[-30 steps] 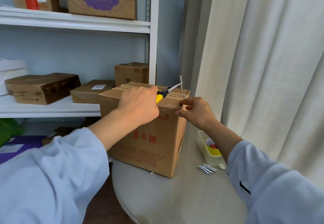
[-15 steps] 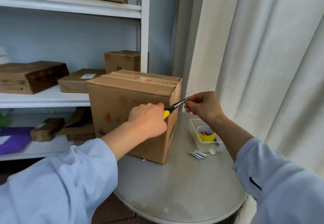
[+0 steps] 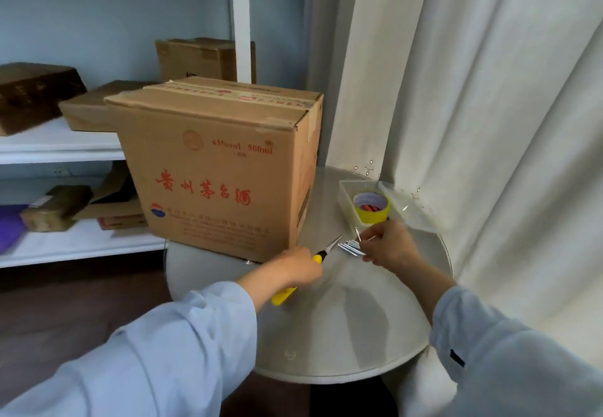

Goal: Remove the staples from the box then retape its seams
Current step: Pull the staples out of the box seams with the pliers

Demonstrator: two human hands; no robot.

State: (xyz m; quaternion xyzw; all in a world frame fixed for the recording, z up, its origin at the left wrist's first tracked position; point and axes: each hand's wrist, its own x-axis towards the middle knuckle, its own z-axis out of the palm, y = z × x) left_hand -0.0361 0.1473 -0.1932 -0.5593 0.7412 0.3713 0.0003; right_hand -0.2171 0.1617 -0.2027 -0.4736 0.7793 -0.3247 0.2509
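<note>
A brown cardboard box (image 3: 215,168) with red lettering stands upright at the 10 o'clock side of a round grey tabletop (image 3: 326,325). The left hand (image 3: 295,268) is closed around yellow-handled pliers (image 3: 321,251), whose long axis points toward 1 o'clock. The right hand (image 3: 388,243) pinches one thin metal staple (image 3: 358,233) above a small pile of staples (image 3: 349,248), with a clear tray (image 3: 347,198) holding a yellow tape roll (image 3: 372,207) at 12 o'clock from it.
</note>
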